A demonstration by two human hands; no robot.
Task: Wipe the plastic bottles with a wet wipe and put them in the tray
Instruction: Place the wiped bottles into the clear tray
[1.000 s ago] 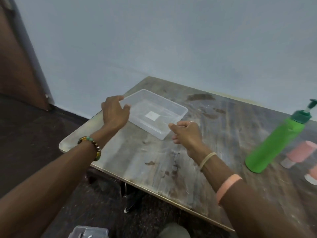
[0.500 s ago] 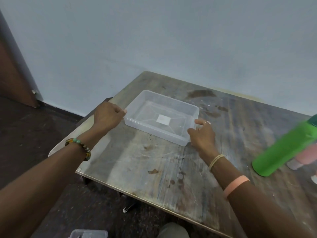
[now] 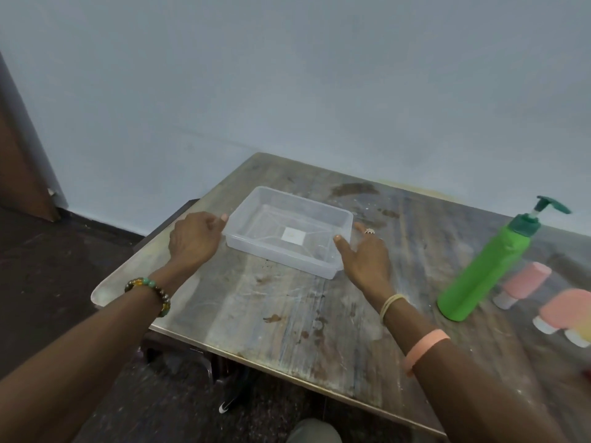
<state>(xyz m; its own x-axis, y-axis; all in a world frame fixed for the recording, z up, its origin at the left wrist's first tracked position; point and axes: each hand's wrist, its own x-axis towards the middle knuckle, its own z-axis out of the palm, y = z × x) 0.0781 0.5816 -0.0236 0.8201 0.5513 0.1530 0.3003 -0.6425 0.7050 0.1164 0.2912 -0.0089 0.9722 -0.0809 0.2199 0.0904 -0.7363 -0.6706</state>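
Flanking the clear tray [image 3: 329,274] on the worn table [image 3: 256,314], both hands were loose and held nothing. The left hand [image 3: 195,241], at its 9 o'clock, was half-curled, thumb tip by the rim. The right hand [image 3: 366,257], at 3 o'clock, was spread open, thumb against the corner. Green pump bottle [image 3: 479,270] and pink bottles [image 3: 524,282] stood well apart at 3 o'clock.

Right of the hands, blurred pink plastic bottles [image 3: 567,310] with white caps, cut by the frame's right edge; number uncertain.
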